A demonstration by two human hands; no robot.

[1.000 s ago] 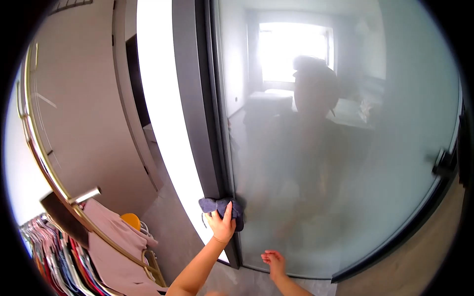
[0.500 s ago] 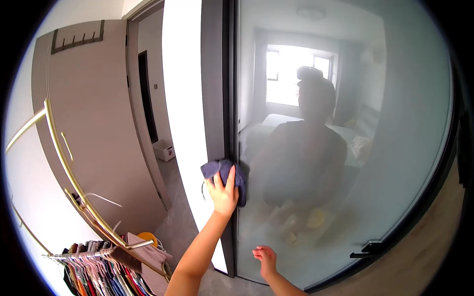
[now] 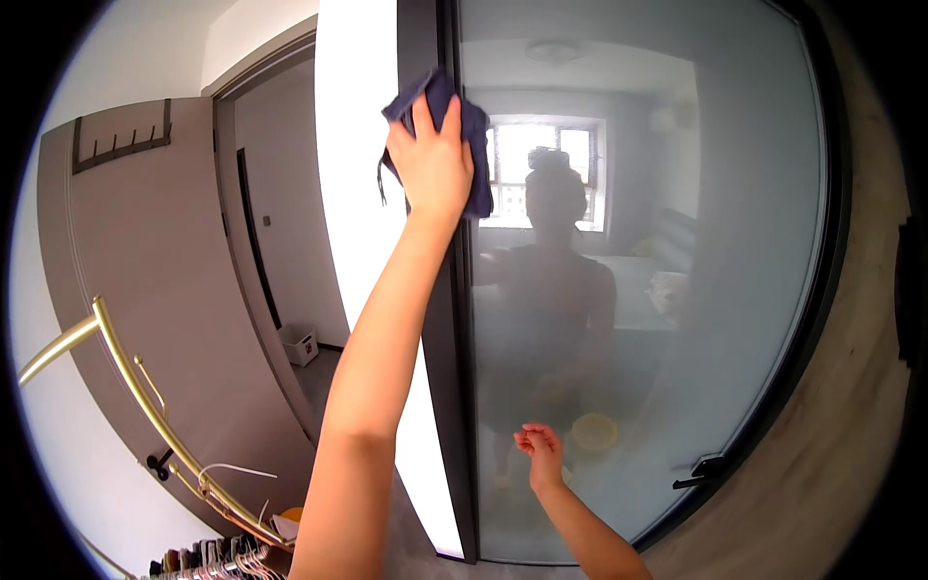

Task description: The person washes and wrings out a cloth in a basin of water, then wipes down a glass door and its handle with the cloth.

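My left hand is raised high, its fingers spread over a dark blue cloth and pressing it against the dark door frame. The cloth is bunched under the palm and reaches the left edge of the frosted glass door; a dark strand dangles from its left side. Lower down, my right hand hovers in front of the glass with loosely bent fingers, and no object shows in it.
A black handle sits low on the glass door's right side. To the left, a gold-coloured clothes rack carries hangers and clothes. Behind it stands a grey-brown door with hooks. A white basket rests beyond the doorway.
My left hand has slid the cloth up along the door frame. My right hand has moved slightly up and right. The view has tilted and shifted, showing less of the clothes.
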